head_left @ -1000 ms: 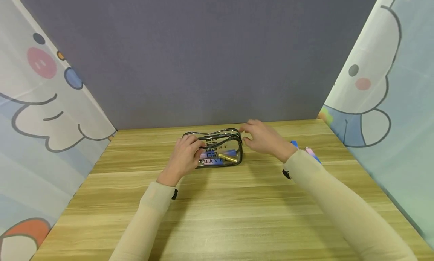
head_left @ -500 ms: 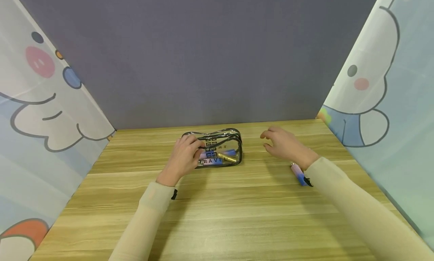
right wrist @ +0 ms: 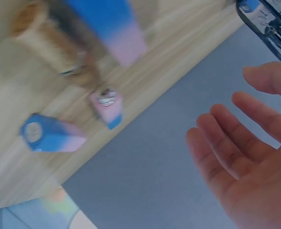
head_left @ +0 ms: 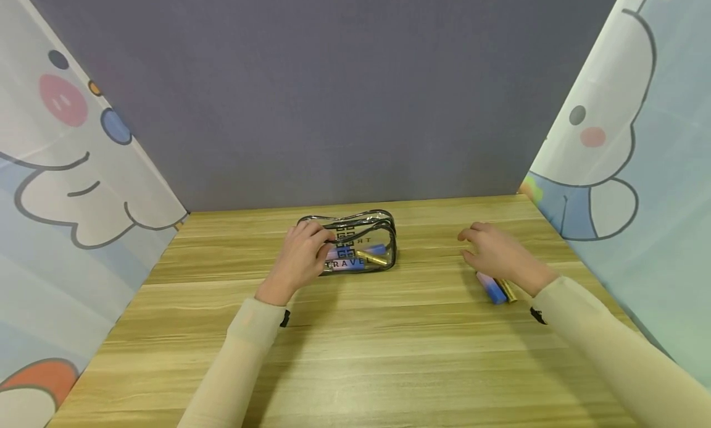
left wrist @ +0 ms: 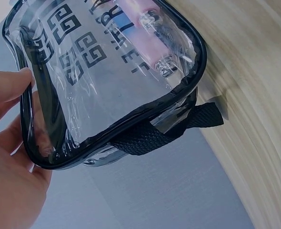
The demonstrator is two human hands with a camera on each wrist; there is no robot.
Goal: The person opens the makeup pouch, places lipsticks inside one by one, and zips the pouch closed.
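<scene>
A clear pouch point(head_left: 355, 262) with black piping and the word TRAVEL stands on the wooden table. Through its wall show pink-and-blue tubes point(head_left: 378, 249) and a gold tube point(head_left: 372, 258). My left hand point(head_left: 297, 255) pinches the pouch's upper left edge, thumb point(left wrist: 9, 85) in front and fingers behind. My right hand point(head_left: 496, 253) hovers over the right side of the table, its fingers loosely bent with nothing between them. Below it lie a pink-and-blue tube point(head_left: 491, 288) and a gold tube point(head_left: 507, 290). The right wrist view shows further pink-and-blue pieces point(right wrist: 52, 134), partly blurred.
A grey panel point(head_left: 355, 107) rises along the table's far edge. Curtains with cartoon figures hang on the left point(head_left: 50, 168) and right point(head_left: 666, 138). A black strap tab point(left wrist: 205, 116) sticks out from the pouch's end.
My right hand has moved away from the pouch to the right, over the loose tubes, uncovering the gold one. The left hand has stayed on the pouch.
</scene>
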